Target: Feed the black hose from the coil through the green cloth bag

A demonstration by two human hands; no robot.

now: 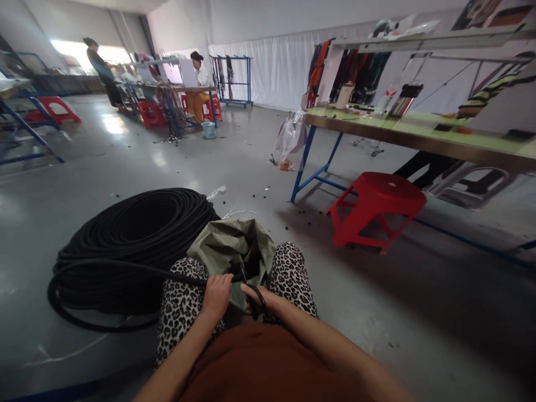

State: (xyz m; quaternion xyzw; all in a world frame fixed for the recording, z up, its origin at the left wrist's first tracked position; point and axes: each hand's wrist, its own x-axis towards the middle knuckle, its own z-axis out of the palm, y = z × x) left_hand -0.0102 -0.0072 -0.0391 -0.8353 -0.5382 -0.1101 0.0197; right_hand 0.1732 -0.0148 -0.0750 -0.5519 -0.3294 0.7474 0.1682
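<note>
1. Gripping the black cord [146, 268] near its free end, the left hand [218, 295] has its fingers folded snugly over it. The cord runs in from nine o'clock across the left knee [184, 310], and a short tip seems to show beyond the fingers at two o'clock.
2. The right hand [270, 301], at three o'clock from the left, is closed around the handles of the scissors [261, 298]. The blades point toward eleven o'clock, near the cord's tip; whether they touch it, one cannot tell.
3. The rest of the cord lies in a fat coil [92, 245] on the floor [247, 151], at ten o'clock from the hands, with a loose loop sagging on its near side.
4. The coil is probably heavy, better dragged or lifted by several turns together than by one strand.
5. A single length looks light, thick and springy: it bends in wide curves, so it likely pushes back toward its coiled shape. Nothing suggests that it is fragile; its matt surface should give good grip.
6. The best hold is close behind the tip, fingers clear of the blades.
7. The bag [213, 244], open at one o'clock from the left hand, looks soft and creased, easiest to take by its rim.
</note>
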